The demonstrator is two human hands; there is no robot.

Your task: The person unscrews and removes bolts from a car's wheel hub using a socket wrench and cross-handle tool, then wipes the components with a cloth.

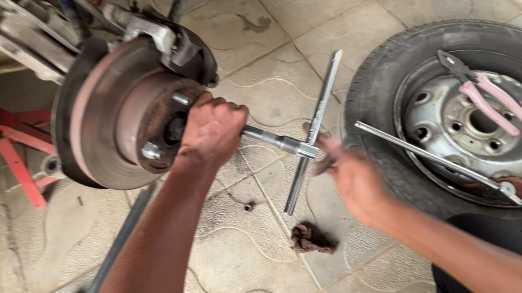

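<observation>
A rusty brake disc with its wheel hub hangs at the upper left, the caliper on top. My left hand is closed around the shaft of a cross wrench right where it meets a hub stud. My right hand, blurred, grips the lower arm of the wrench's cross bar. The wrench shaft runs from the hub out to the right.
A removed wheel lies flat at the right with pink-handled pliers and a long metal bar on it. A red jack stand sits left. A rag, a small nut and a black bar lie on the tiled floor.
</observation>
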